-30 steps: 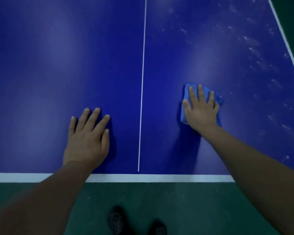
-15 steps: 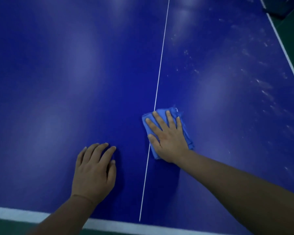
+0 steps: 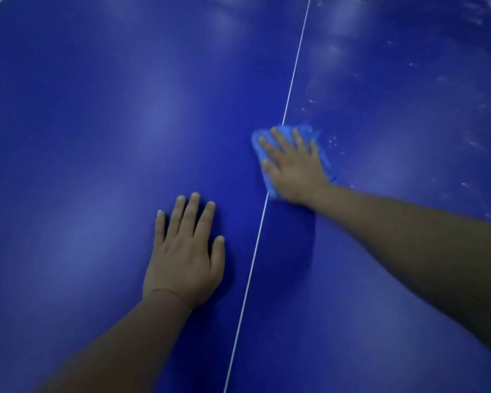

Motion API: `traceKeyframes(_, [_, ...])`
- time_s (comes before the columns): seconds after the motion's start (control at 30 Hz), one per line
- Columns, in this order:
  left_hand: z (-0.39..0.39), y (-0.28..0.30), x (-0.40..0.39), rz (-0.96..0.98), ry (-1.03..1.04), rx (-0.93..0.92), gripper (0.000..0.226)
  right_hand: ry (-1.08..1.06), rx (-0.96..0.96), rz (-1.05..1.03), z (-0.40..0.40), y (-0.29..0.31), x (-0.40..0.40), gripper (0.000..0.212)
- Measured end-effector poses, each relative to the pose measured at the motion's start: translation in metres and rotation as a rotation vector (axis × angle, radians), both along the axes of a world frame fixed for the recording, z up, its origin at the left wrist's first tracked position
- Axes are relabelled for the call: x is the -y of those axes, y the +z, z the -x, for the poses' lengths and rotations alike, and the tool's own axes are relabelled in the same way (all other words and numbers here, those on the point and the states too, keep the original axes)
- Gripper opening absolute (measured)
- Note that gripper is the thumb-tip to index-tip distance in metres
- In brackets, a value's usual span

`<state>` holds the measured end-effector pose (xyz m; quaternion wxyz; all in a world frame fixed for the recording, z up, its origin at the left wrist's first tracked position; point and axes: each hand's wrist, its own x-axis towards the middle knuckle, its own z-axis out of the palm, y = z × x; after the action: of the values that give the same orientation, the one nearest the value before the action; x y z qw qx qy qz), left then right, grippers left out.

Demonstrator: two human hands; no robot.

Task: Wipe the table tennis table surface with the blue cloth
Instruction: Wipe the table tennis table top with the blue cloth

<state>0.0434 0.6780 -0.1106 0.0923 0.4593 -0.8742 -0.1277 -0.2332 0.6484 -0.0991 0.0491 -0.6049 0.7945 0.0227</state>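
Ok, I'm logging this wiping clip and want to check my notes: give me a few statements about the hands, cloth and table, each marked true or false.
1. The right hand presses flat on the blue cloth. True.
2. The left hand holds a second cloth. False: it rests bare on the table.
3. The cloth lies over the white centre line. True.
4. Whitish specks show on the table's left half. False: they lie on the right half, beyond the cloth.
5. The left hand lies right of the centre line. False: it lies left of it.
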Motion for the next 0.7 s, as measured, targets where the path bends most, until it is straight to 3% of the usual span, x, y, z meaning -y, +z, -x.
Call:
traceKeyframes(0.1, [-0.002,0.0,-0.002,-0.008,-0.016,0.023,0.061,-0.149,0.031,0.01,0.026,0.002,0.027,0.059])
traceKeyframes(0.17, [-0.002,0.002,-0.002,-0.015,-0.015,0.042,0.059,-0.097,0.002,0.096,0.002,-0.002,0.007,0.058])
traceKeyframes(0.27, [0.0,0.003,-0.001,-0.01,-0.024,0.045,0.058,0.407,0.047,0.144,-0.044,-0.01,-0.065,0.054])
traceKeyframes(0.33, [0.001,0.002,-0.001,-0.005,-0.032,0.048,0.059,0.616,0.063,0.074,-0.017,-0.007,-0.064,0.053])
traceKeyframes(0.37, [0.001,0.002,0.0,-0.003,-0.033,0.051,0.059,0.572,0.011,0.097,0.005,-0.006,-0.046,0.054])
traceKeyframes(0.43, [0.0,0.001,0.0,0.003,-0.033,0.049,0.059,0.235,-0.055,0.087,0.05,-0.005,-0.001,0.061])
traceKeyframes(0.53, [0.001,0.001,0.003,0.013,-0.045,0.03,0.058,-0.17,-0.003,0.035,0.066,0.002,0.035,0.069])
traceKeyframes(0.6, [0.001,0.0,0.004,0.021,-0.051,0.031,0.059,-0.166,-0.006,0.043,0.027,0.0,0.037,0.064])
traceKeyframes(0.7, [-0.001,-0.001,0.004,0.034,-0.055,0.036,0.059,0.021,0.041,0.024,-0.032,-0.003,0.034,0.065])
